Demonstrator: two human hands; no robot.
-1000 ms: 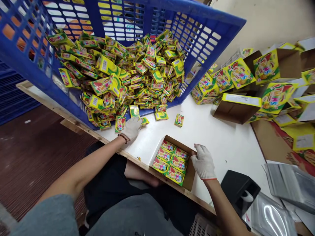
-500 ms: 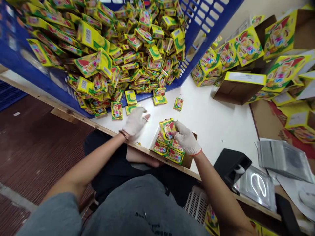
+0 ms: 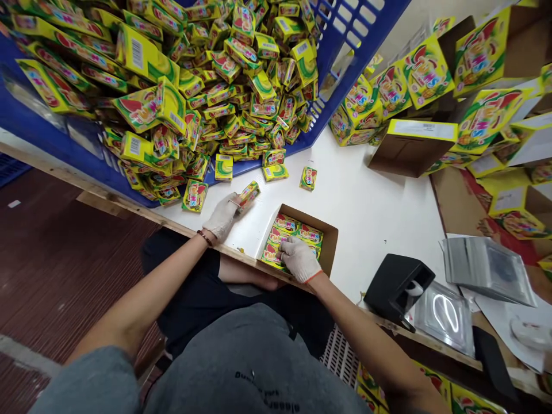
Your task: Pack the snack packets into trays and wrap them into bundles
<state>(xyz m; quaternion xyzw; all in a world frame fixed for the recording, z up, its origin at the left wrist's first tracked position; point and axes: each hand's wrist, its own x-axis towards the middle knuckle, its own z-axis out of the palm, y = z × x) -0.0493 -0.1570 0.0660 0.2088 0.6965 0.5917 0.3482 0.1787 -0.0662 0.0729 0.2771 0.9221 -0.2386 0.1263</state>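
My left hand [image 3: 222, 217], in a whitish work glove, is closed around a small yellow-green box [image 3: 249, 194] with fruit print, tilted just above the white tabletop. My right hand [image 3: 299, 259], gloved too, reaches into an open-topped brown carton [image 3: 330, 247] at the table's front edge. Its fingers are curled down onto the packed boxes [image 3: 309, 233], which lie flat with printed faces up; whatever is under the fingertips is hidden. Three loose boxes lie nearby: one upright-printed box [image 3: 195, 195], one by the crate's lip [image 3: 275, 172] and another box [image 3: 308, 178].
A blue plastic crate [image 3: 345, 86] lies tipped toward me, heaped with small boxes [image 3: 233, 103]. Printed display cartons [image 3: 426, 72] are stacked at the right. A black tape dispenser [image 3: 399, 287] and clear plastic sheets [image 3: 487, 270] stand on the right side.
My left hand has picked up a small box from beside the crate and drawn back. My right hand has lowered into the carton; the box it held now appears among the packed ones.
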